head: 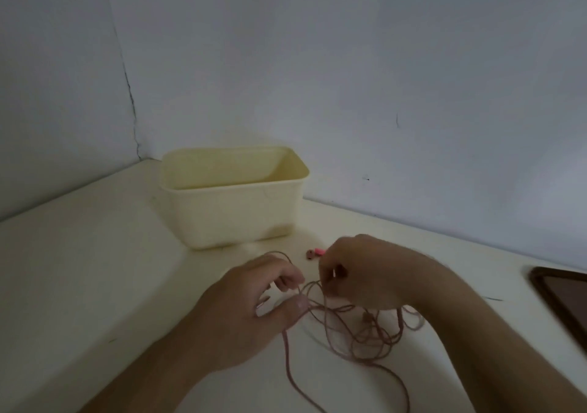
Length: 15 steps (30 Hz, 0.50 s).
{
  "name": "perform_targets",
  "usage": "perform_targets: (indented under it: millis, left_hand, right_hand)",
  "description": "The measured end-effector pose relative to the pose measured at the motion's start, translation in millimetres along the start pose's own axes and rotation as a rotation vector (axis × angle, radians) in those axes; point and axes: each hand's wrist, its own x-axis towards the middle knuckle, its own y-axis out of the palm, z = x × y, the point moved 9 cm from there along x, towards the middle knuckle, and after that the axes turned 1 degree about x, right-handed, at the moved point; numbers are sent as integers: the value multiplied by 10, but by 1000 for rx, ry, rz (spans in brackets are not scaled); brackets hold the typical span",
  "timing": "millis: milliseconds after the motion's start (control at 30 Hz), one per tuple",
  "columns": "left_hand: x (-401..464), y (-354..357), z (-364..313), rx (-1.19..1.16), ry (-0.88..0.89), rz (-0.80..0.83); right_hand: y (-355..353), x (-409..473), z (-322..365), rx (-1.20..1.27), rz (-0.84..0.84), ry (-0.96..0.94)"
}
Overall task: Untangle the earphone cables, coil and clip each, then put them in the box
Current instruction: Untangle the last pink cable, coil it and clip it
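Pink earphone cables (355,327) lie in one loose tangle on the cream table (95,269), at about 5 o'clock from the cream plastic box (232,219), which stands open-topped near the wall corner. The left hand (254,304) pinches a strand between thumb and fingers at the tangle's 9 o'clock edge; the right hand (359,273) has its fingers curled onto strands at 12 o'clock (exact grip partly hidden by its own knuckles). A small pink piece (314,253), possibly a clip or earbud, rests on the table between the box and the right hand. A dark tablet-like device (565,298) sits at 3 o'clock. Untangling is judged in progress, nothing coiled. Risk: pulling both strands apart could tighten the knot, or drag the loops off the near table edge
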Motion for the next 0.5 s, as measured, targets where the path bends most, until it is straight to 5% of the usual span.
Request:
perform_targets:
  millis: [200,500]
  left_hand:
    - [-12,-31,-16,-245,-84,-29]
    - [45,-323,69,-542,-149,-191]
  right_hand:
    - [-472,-6,307,495,-354,-101]
    - [-675,172,754,1053,-393,-224]
